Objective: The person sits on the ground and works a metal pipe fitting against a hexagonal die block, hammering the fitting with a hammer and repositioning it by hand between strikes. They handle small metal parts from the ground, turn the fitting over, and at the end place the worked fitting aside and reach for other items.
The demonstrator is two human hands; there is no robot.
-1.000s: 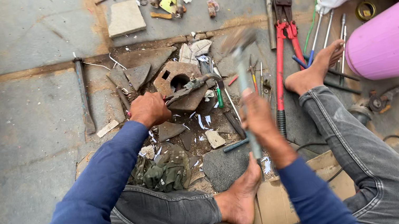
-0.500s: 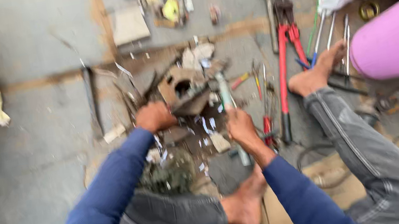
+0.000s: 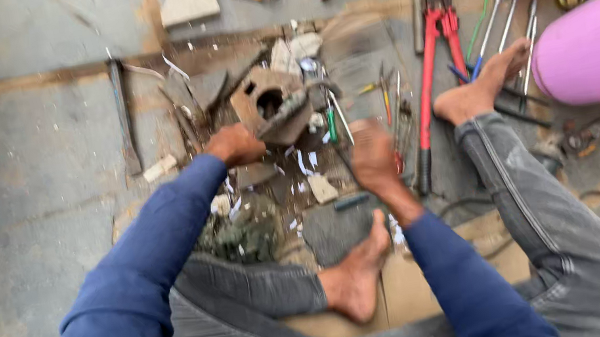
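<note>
Rusty brown, the metal casting (image 3: 267, 101) with its round hole lies on the concrete floor (image 3: 27, 220) just ahead of my left hand (image 3: 234, 144), whose fingers curl shut on a dark scrap piece (image 3: 288, 118) resting against it. My right hand (image 3: 374, 158) is blurred; it seems wrapped around a tool handle, though I cannot tell for sure. Red bolt cutters (image 3: 432, 63) lie beside it.

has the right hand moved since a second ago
Yes. The right hand has swung from beside the red bolt cutters leftward toward the metal block that the left hand steadies; it is motion-blurred.
</note>
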